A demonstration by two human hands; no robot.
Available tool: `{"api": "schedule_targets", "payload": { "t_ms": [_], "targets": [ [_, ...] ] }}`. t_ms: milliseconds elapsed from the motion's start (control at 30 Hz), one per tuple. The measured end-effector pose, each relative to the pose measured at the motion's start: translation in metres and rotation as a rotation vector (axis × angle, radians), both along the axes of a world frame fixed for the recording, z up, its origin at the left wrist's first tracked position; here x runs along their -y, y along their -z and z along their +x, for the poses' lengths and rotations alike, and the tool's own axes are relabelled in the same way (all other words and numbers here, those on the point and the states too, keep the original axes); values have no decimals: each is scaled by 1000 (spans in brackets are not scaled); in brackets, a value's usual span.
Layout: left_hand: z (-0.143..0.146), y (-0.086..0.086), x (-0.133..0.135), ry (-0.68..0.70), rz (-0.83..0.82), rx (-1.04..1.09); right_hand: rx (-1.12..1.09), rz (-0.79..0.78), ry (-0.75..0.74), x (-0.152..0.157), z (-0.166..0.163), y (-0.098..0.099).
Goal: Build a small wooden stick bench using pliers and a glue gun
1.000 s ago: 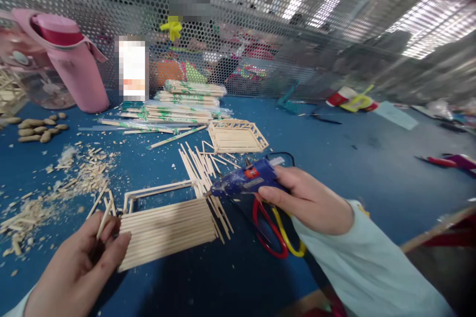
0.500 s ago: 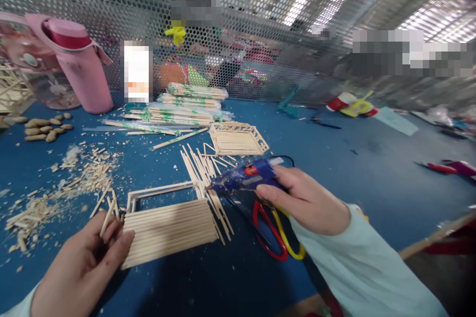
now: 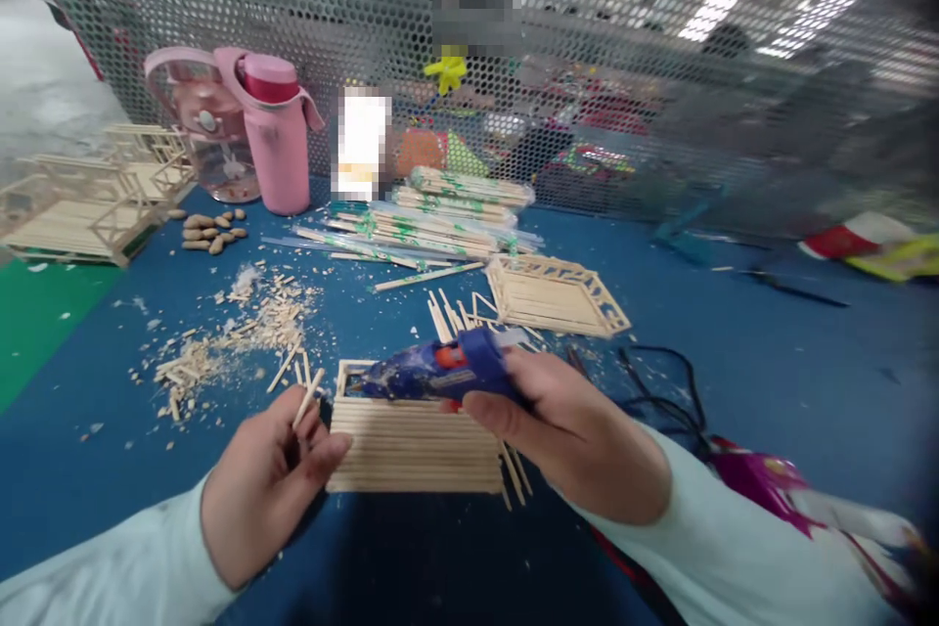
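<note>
My right hand grips a blue hot glue gun with a clear glue stick in its back end. The nozzle points left, over the far left corner of a panel of wooden sticks lying on the blue table. A thin stick frame rises along the panel's far edge, partly hidden by the glue gun. My left hand is closed at the panel's left edge, with a short wooden stick between its fingers and the thumb touching the panel. Loose sticks poke out under the panel's right side.
A small stick tray and bagged sticks lie behind. Wood scraps and peanuts are to the left, near a pink bottle and stick models. A black cord and a perforated metal screen are also present.
The glue gun has moved from the panel's far right corner to its far left corner. My left hand stays at the left edge with the short stick. The view has turned left.
</note>
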State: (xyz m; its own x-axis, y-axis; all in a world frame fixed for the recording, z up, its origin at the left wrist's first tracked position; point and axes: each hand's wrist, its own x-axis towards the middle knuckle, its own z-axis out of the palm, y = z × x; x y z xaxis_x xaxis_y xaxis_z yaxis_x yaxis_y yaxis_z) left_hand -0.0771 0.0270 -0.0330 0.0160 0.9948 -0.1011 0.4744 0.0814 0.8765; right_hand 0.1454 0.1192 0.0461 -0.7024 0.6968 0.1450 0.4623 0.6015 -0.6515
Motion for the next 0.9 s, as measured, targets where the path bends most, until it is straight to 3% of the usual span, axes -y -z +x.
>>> {"api": "schedule_targets", "payload": {
  "t_ms": [700,900],
  "targets": [
    [0,7,1,-39,31,5,61,16,-58,-4,-10,2],
    [2,-1,2,-94,51,16,86,70,144,-7,29,-1]
  ]
}}
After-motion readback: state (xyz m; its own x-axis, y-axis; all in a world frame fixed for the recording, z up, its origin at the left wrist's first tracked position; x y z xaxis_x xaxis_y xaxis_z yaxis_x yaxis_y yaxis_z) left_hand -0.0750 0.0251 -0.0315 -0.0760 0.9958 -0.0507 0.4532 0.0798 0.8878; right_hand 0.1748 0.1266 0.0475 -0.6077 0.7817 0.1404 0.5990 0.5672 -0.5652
